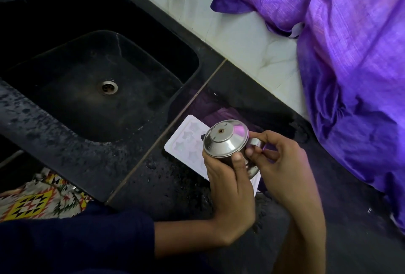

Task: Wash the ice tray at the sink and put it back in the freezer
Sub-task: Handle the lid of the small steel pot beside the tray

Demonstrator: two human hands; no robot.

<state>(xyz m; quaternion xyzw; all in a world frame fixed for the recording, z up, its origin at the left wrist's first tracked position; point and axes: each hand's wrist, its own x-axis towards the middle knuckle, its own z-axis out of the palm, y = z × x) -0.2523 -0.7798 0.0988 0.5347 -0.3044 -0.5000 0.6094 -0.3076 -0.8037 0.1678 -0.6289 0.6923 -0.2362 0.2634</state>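
Ice tray [186, 144] flat on counter [171, 186], right of sink [105, 89]. Left hand [228, 188] grasping steel pot [225, 142]; right hand [278, 164] pinching its handle. Washing step apparently pending: set pot down, carry tray to sink.

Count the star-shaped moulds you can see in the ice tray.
4 clearly show in the ice tray, along its upper-left part on the counter. The rest may be hidden behind the steel pot and both hands.
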